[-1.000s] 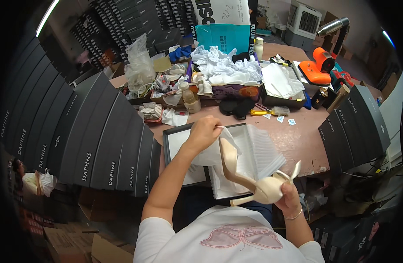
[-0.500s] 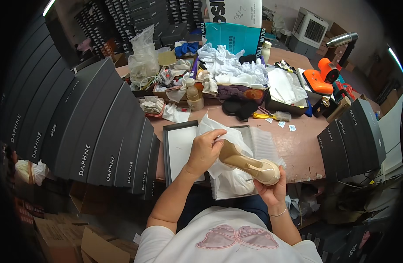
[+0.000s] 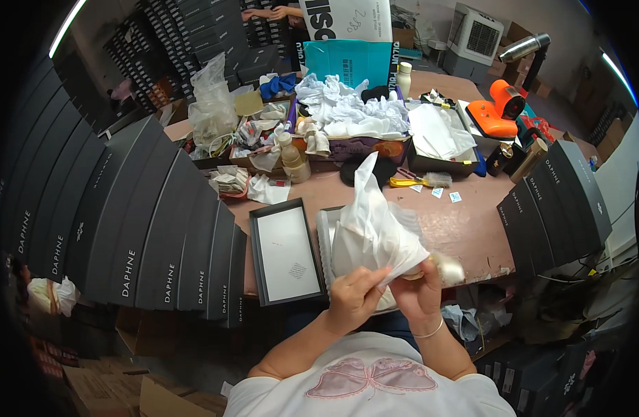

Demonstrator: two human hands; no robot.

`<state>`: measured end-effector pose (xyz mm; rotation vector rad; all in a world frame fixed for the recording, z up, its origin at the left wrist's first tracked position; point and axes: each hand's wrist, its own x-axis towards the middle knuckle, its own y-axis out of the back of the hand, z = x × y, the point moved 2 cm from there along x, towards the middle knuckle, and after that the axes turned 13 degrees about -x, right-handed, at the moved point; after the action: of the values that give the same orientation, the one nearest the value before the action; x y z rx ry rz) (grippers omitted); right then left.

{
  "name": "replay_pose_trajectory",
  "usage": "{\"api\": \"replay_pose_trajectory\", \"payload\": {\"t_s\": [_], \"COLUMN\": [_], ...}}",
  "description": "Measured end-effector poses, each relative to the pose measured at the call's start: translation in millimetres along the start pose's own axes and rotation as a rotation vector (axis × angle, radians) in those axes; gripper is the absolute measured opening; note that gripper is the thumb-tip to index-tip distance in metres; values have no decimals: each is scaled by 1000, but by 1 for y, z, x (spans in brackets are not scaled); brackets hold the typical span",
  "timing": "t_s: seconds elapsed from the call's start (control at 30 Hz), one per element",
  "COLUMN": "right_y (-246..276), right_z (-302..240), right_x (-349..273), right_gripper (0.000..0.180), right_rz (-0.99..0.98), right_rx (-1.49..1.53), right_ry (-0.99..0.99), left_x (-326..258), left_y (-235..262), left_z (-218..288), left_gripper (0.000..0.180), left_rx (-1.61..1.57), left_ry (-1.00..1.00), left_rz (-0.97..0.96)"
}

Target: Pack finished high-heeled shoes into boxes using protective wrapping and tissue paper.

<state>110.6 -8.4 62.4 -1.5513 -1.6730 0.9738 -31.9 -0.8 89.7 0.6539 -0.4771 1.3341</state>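
While your left hand (image 3: 352, 297) and right hand (image 3: 418, 290) clasp tissue paper (image 3: 373, 229) around the shoe (image 3: 447, 267) (toe showing), wrapping is half done; boxing beside the lid (image 3: 287, 253) remains.

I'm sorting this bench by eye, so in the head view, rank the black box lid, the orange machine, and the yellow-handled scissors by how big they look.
Largest to smallest:
1. black box lid
2. orange machine, though it sits farther from the camera, so true size is unsure
3. yellow-handled scissors
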Motion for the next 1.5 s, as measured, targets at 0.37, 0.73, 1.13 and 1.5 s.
{"api": "replay_pose_trajectory", "payload": {"t_s": [0.37, 0.73, 1.13, 1.5], "right_y": [17, 59, 91, 71], "right_z": [-11, 7, -37, -74], "right_x": [-8, 11, -4, 34], "right_gripper": [43, 48, 35, 23], "right_rz": [295, 194, 292, -202], "right_rx": [78, -1570, -1739, -2623], "right_ry": [-80, 295, -70, 86], "left_x": [15, -10, -52, -190], "left_y": [11, -28, -76, 67], "left_z": [-7, 12, 2, -75], "left_gripper": [21, 29, 40, 48], "left_rx": [24, -177, -318, -553], "left_ry": [-67, -268, -134, 1607], "left_rz": [82, -220, -381, -211]}}
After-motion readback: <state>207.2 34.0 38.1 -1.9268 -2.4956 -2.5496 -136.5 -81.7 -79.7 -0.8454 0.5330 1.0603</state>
